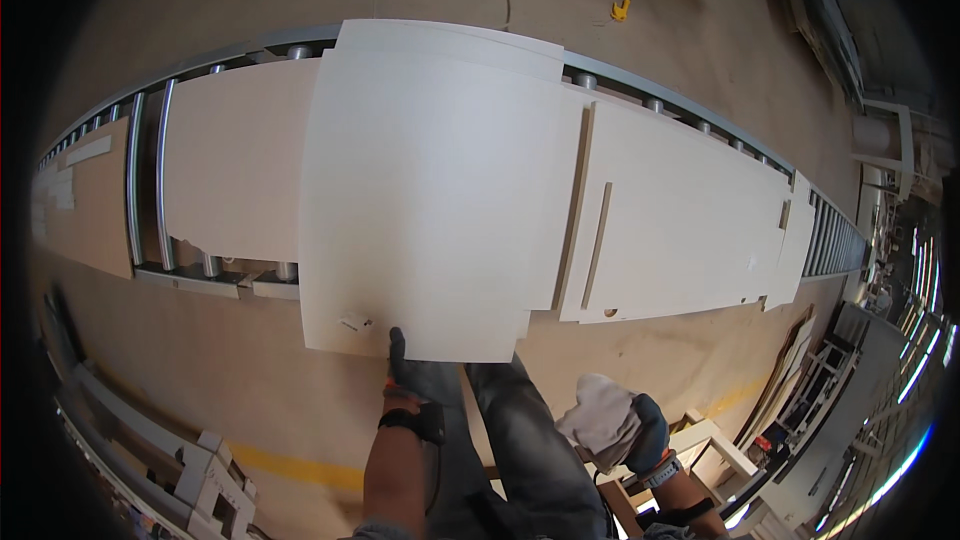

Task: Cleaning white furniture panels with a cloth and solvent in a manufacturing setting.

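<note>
- From my remote seat I see a long metal roller conveyor (190, 282) running across the view, bearing flat boards.
- The largest board, a smooth white rectangular panel (430, 190), lies flat across it, its near edge jutting toward the wearer; this is the piece being handled.
- Right of it I see a white slotted panel (690, 210); left, a plain pale panel (235, 160).
- The right hand (648, 430), dark-gloved, clutches a crumpled grey-beige cloth (600, 420), well apart from the boards.
- The left hand (408, 380), also dark-gloved, has one digit over the white panel's near edge; its other fingers are hidden, so I cannot tell how tightly they close.
- I judge the step as steadying the panel; the next move calls for keeping that overhanging edge supported.
- Smallest, I notice a mark (355, 322) near that digit.
</note>
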`<action>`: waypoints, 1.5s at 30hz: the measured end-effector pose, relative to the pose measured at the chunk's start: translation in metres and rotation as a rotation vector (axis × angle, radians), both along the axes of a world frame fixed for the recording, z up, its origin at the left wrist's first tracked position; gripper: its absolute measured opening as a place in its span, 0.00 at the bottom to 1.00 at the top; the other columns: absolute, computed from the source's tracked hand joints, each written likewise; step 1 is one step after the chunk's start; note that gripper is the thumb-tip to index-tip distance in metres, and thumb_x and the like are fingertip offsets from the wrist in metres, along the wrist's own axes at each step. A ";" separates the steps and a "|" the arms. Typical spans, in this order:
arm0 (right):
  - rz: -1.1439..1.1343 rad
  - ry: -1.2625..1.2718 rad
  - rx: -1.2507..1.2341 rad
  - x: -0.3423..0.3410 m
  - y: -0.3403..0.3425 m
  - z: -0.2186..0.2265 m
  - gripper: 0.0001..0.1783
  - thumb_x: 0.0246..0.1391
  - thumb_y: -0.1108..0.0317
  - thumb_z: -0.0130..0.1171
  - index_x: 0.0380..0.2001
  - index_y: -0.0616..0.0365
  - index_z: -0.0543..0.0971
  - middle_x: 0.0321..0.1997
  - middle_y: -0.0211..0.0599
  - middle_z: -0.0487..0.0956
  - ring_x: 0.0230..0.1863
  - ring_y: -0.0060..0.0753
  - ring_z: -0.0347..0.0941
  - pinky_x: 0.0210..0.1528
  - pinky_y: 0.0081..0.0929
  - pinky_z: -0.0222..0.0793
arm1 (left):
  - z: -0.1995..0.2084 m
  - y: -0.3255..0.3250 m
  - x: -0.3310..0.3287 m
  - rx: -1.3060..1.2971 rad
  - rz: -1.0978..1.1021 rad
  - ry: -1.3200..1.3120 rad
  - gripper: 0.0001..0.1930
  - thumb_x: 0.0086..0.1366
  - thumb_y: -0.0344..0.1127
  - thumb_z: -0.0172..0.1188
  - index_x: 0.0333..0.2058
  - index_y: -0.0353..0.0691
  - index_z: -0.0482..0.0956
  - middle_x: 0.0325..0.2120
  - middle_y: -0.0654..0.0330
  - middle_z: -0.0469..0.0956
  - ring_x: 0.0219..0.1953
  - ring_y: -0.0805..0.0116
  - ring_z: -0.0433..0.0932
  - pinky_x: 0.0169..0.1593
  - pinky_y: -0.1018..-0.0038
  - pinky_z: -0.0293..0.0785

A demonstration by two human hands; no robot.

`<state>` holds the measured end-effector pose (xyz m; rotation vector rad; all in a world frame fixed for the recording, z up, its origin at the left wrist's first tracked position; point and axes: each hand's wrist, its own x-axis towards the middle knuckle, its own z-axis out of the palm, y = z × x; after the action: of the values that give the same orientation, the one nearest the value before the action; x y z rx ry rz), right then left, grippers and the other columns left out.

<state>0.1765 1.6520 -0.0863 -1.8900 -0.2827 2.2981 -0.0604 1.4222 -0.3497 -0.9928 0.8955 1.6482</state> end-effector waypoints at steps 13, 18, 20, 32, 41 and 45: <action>0.223 0.048 0.188 -0.031 0.016 -0.026 0.29 0.60 0.50 0.43 0.56 0.62 0.65 0.56 0.41 0.70 0.57 0.38 0.66 0.59 0.35 0.61 | 0.131 -0.061 -0.066 -0.374 -1.149 1.026 0.21 0.67 0.51 0.48 0.41 0.38 0.77 0.32 0.64 0.77 0.35 0.72 0.74 0.38 0.76 0.70; 0.174 0.064 0.111 -0.081 0.000 -0.053 0.29 0.58 0.50 0.46 0.55 0.59 0.66 0.52 0.40 0.72 0.53 0.37 0.69 0.56 0.33 0.65 | 0.219 -0.079 -0.087 -0.513 -0.708 0.138 0.20 0.60 0.53 0.57 0.38 0.41 0.76 0.22 0.68 0.73 0.16 0.79 0.66 0.16 0.80 0.60; 0.133 0.055 0.044 -0.096 -0.005 -0.074 0.29 0.58 0.50 0.46 0.56 0.59 0.66 0.52 0.41 0.72 0.53 0.38 0.69 0.56 0.34 0.65 | 0.245 -0.080 -0.073 -0.563 -0.570 0.266 0.20 0.59 0.53 0.57 0.39 0.41 0.76 0.18 0.68 0.70 0.11 0.81 0.61 0.12 0.79 0.53; 0.412 -0.075 0.035 -0.137 0.021 -0.198 0.33 0.62 0.43 0.33 0.58 0.59 0.65 0.59 0.37 0.69 0.58 0.36 0.65 0.59 0.29 0.60 | 0.347 -0.021 -0.012 -0.712 0.025 0.590 0.13 0.56 0.37 0.61 0.36 0.34 0.77 0.24 0.62 0.77 0.28 0.70 0.75 0.31 0.72 0.71; 0.683 0.347 -0.301 -0.155 -0.012 -0.132 0.22 0.59 0.62 0.40 0.50 0.67 0.70 0.53 0.49 0.72 0.54 0.49 0.68 0.58 0.46 0.63 | 0.493 -0.016 0.038 -0.778 -0.184 0.778 0.10 0.55 0.28 0.64 0.36 0.31 0.78 0.29 0.57 0.81 0.31 0.69 0.80 0.34 0.73 0.76; 0.809 0.615 -0.336 -0.187 -0.032 -0.108 0.28 0.58 0.56 0.35 0.56 0.60 0.65 0.59 0.47 0.67 0.58 0.53 0.64 0.60 0.49 0.58 | 0.575 -0.019 0.089 -0.798 0.001 0.829 0.11 0.54 0.30 0.66 0.36 0.35 0.79 0.29 0.59 0.81 0.29 0.72 0.78 0.34 0.76 0.74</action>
<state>-0.0110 1.6196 -0.1945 -1.1569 -0.7063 3.5050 0.0290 1.4027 0.2249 -0.7663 2.2210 1.7336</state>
